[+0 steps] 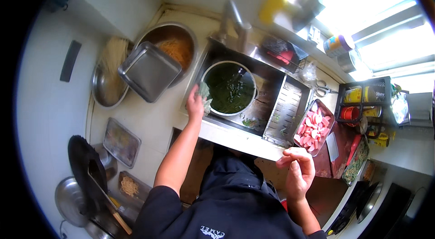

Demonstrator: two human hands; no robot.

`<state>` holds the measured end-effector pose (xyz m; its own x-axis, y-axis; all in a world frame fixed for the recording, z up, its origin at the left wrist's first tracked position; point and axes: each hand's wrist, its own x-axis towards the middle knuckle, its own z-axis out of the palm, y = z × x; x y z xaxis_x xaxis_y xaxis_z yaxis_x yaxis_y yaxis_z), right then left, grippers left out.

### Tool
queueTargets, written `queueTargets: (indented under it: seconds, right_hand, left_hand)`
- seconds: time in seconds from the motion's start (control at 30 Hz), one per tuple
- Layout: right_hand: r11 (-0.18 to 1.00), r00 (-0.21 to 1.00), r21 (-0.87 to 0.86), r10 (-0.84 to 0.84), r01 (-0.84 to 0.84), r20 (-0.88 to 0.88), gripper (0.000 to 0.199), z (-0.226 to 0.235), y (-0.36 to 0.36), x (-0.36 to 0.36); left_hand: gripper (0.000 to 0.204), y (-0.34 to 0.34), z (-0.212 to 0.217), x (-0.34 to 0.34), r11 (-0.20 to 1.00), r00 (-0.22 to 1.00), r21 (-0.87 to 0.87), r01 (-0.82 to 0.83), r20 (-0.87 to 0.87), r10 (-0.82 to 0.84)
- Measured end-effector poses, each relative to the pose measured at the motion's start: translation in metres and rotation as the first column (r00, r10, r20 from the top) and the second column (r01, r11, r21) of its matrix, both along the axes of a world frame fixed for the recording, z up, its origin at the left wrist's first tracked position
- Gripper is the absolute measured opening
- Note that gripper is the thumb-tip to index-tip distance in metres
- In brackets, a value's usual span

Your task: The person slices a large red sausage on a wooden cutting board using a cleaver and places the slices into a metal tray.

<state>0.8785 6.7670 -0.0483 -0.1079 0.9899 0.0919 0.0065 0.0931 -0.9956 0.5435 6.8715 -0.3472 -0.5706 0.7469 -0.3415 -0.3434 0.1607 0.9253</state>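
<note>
My left hand point(195, 104) is closed on a pale green cloth point(205, 94) at the left rim of a round metal pot point(208, 72). The pot stands in the sink point(265, 84), full of dark green liquid with light glinting on it. My right hand point(299, 172) hangs in front of the counter, fingers loosely curled and thumb apart, with nothing seen in it. Nearest to it is a metal tray point(312, 152) of pink sliced sausage point(314, 126). Beside that, a knife point(332, 146) lies on a red cutting board point(324, 164).
A faucet point(239, 24) rises behind the pot. To the left, an empty square tray point(150, 72) rests over a large bowl point(192, 42) of orange shreds. A flat tray point(122, 142) and a wok point(83, 162) are nearer. Scissors point(322, 88) and a black rack point(365, 98) stand right.
</note>
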Motion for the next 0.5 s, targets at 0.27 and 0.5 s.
queueTargets:
  seconds: [0.27, 0.5]
  right_hand:
    - [0.965, 0.986, -0.225, -0.154, 0.136, -0.067, 0.020, -0.007, -0.017, 0.012]
    - [0.937, 0.971, -0.307, -0.209, 0.166, -0.113, 0.022, -0.011, -0.028, 0.017]
  left_hand:
    - [0.044, 0.039, 0.163, 0.006, 0.967, 0.915, 0.250, -0.047, 0.399, -0.058]
    - [0.039, 0.140, 0.281, -0.007, 0.747, 0.948, 0.601, 0.284, -0.292, -0.126]
